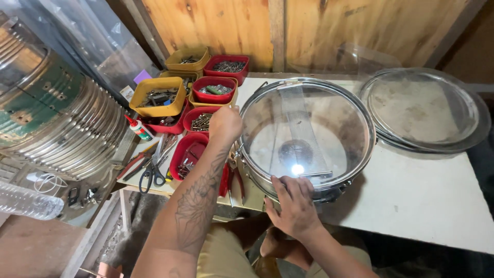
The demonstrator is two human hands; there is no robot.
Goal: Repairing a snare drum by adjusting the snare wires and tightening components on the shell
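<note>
the left hand closed on the snare drum rim; the right hand lay open on its near edge, beside red and yellow bins on the tabletop.

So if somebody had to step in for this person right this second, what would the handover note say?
Left hand: closed at the left rim of the snare drum, apparently gripping something small on the hoop; what it is cannot be seen.
Right hand: lying open on the near edge of the drum, steadying it.
The drum sits on the white table with its clear head and metal hoop on. Spare hoops and heads lie stacked to the right. Red and yellow bins of hardware, pliers and scissors are to the left.
Done: head and hoop are in place.
Left: how tight the fittings are cannot be judged from here.
</note>
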